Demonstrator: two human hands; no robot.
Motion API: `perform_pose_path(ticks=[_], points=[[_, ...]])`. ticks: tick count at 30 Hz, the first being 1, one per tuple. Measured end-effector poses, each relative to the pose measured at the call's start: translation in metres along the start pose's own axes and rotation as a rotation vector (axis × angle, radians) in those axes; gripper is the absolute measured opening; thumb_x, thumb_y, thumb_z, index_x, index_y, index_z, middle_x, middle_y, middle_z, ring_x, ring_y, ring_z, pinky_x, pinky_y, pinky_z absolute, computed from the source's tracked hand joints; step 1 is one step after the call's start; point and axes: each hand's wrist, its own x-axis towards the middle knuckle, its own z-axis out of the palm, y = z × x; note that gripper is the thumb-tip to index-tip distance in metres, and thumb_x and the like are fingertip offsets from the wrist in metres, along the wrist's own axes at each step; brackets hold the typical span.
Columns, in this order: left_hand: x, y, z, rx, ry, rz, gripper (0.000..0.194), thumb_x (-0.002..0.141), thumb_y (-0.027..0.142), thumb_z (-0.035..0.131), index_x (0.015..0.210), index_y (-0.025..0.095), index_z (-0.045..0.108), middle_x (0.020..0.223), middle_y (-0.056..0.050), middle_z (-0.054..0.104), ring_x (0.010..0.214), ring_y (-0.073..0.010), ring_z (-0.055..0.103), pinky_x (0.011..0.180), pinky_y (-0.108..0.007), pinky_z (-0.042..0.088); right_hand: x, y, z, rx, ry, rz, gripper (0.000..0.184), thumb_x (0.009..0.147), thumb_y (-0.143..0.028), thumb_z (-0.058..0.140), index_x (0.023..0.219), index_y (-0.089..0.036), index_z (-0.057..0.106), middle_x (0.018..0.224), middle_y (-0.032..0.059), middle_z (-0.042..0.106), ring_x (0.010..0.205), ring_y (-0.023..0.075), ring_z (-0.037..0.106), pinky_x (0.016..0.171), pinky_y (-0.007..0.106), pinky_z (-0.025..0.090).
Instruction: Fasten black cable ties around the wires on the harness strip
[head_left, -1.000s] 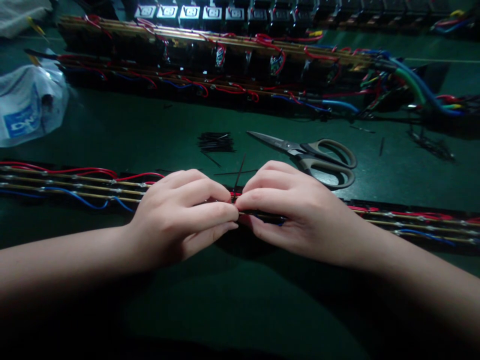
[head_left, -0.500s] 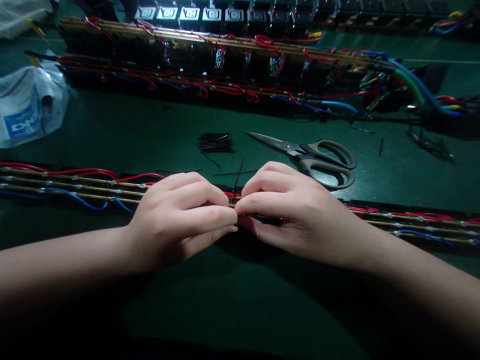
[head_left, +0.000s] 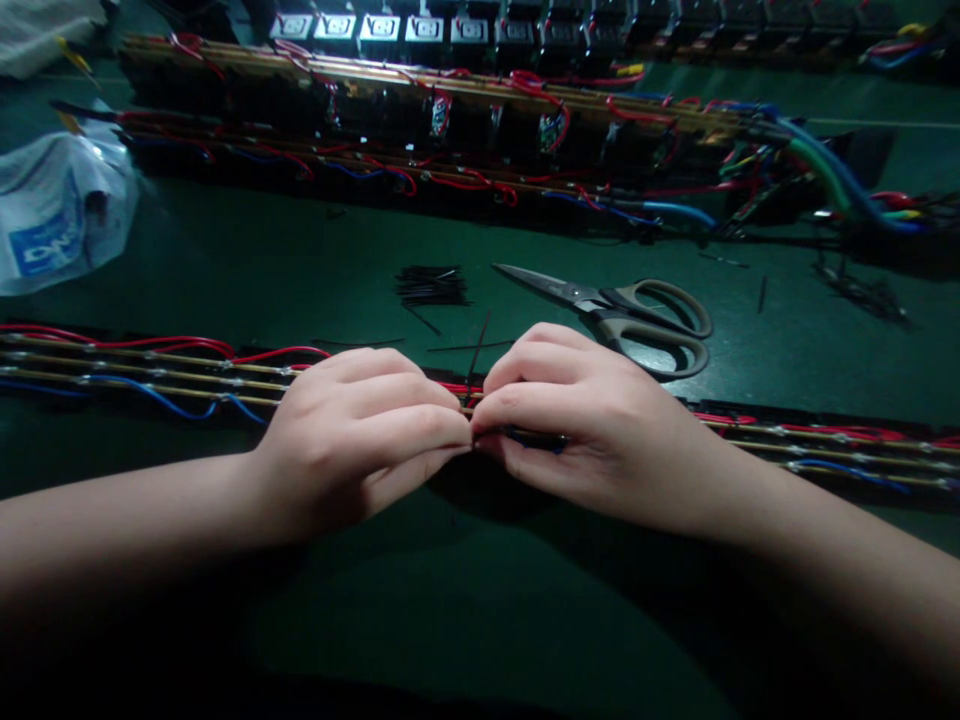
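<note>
A long strip of brass rods with red and blue wires (head_left: 187, 376) runs across the table under both hands. Between the hands a thin black cable tie (head_left: 478, 350) sticks up from the strip, its top end free. My left hand (head_left: 367, 430) is closed, thumb and fingers pinched together at the tie's lower part. My right hand (head_left: 577, 410) is closed from the other side, index finger and thumb pinching at the same spot. Fingertips of both hands nearly touch and cover the tie's lower part.
Scissors (head_left: 592, 297) lie just beyond my right hand, beside a pile of black cable ties (head_left: 431, 286). Further back are wired rod assemblies (head_left: 450, 90) with thick blue cables (head_left: 832, 170). A plastic bag (head_left: 60, 215) lies at left, black scraps (head_left: 859, 290) at right.
The fingers of my left hand have drawn closer together and its fingertips shifted slightly. My right hand and the cable tie look almost unchanged.
</note>
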Motion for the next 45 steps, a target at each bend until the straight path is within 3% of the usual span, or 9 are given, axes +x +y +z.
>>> perform_pose_path(ticks=[8, 20, 28, 32, 37, 42, 45], points=[[0.0012, 0.0027, 0.0006, -0.014, 0.021, -0.017, 0.011, 0.095, 0.012, 0.069, 0.101, 0.021, 0.067, 0.096, 0.001, 0.079, 0.083, -0.0134, 0.067, 0.082, -0.029, 0.055, 0.0010, 0.0014, 0.0011, -0.007, -0.003, 0.000, 0.012, 0.093, -0.012, 0.067, 0.095, -0.013, 0.079, 0.097, 0.0099, 0.074, 0.090, 0.0210, 0.063, 0.078, 0.032, 0.050], [0.0001, 0.0017, -0.0022, -0.036, 0.001, -0.021, 0.028, 0.094, -0.002, 0.056, 0.111, 0.018, 0.067, 0.106, -0.002, 0.080, 0.094, -0.0132, 0.070, 0.086, -0.027, 0.055, 0.0016, -0.0035, -0.0005, 0.012, 0.020, 0.004, 0.013, 0.094, -0.011, 0.062, 0.090, -0.012, 0.074, 0.090, 0.0078, 0.072, 0.085, 0.0187, 0.062, 0.078, 0.032, 0.048], [-0.0008, 0.0018, -0.0011, -0.043, 0.039, -0.031, 0.021, 0.092, -0.002, 0.060, 0.105, 0.013, 0.066, 0.101, -0.005, 0.076, 0.093, -0.0128, 0.068, 0.086, -0.026, 0.055, 0.0032, -0.0051, -0.0023, 0.022, 0.081, 0.046, 0.016, 0.097, -0.010, 0.059, 0.092, -0.009, 0.074, 0.092, 0.0093, 0.070, 0.086, 0.0166, 0.063, 0.075, 0.028, 0.048], [-0.0035, -0.0005, -0.0034, -0.017, 0.016, 0.037, 0.024, 0.088, -0.004, 0.059, 0.101, 0.016, 0.062, 0.100, -0.004, 0.073, 0.089, -0.0148, 0.066, 0.082, -0.031, 0.055, 0.0026, -0.0059, -0.0040, 0.027, 0.102, 0.080, 0.012, 0.096, -0.009, 0.060, 0.092, -0.010, 0.071, 0.094, 0.0085, 0.067, 0.085, 0.0145, 0.062, 0.075, 0.026, 0.049], [-0.0065, -0.0020, -0.0061, 0.120, -0.090, 0.158, 0.017, 0.092, 0.011, 0.062, 0.103, 0.023, 0.063, 0.095, -0.003, 0.069, 0.083, -0.0193, 0.058, 0.071, -0.037, 0.047, 0.0020, -0.0055, -0.0033, 0.016, 0.074, 0.121, 0.014, 0.098, -0.012, 0.059, 0.091, -0.014, 0.071, 0.095, 0.0077, 0.068, 0.086, 0.0163, 0.063, 0.075, 0.028, 0.050], [-0.0052, -0.0017, -0.0034, 0.245, -0.128, 0.231, 0.021, 0.096, 0.016, 0.059, 0.112, 0.028, 0.067, 0.089, 0.000, 0.067, 0.077, -0.0190, 0.055, 0.071, -0.037, 0.043, 0.0022, -0.0060, -0.0012, 0.005, 0.027, 0.133, 0.020, 0.098, -0.015, 0.059, 0.088, -0.014, 0.076, 0.096, 0.0087, 0.070, 0.086, 0.0179, 0.064, 0.072, 0.030, 0.048], [-0.0021, -0.0020, -0.0020, 0.331, -0.146, 0.291, 0.019, 0.098, 0.014, 0.059, 0.106, 0.028, 0.069, 0.086, 0.002, 0.069, 0.077, -0.0183, 0.056, 0.070, -0.036, 0.044, 0.0026, -0.0056, -0.0008, 0.008, 0.028, 0.127, 0.021, 0.098, -0.014, 0.059, 0.089, -0.013, 0.077, 0.095, 0.0094, 0.070, 0.086, 0.0181, 0.065, 0.072, 0.030, 0.048]])
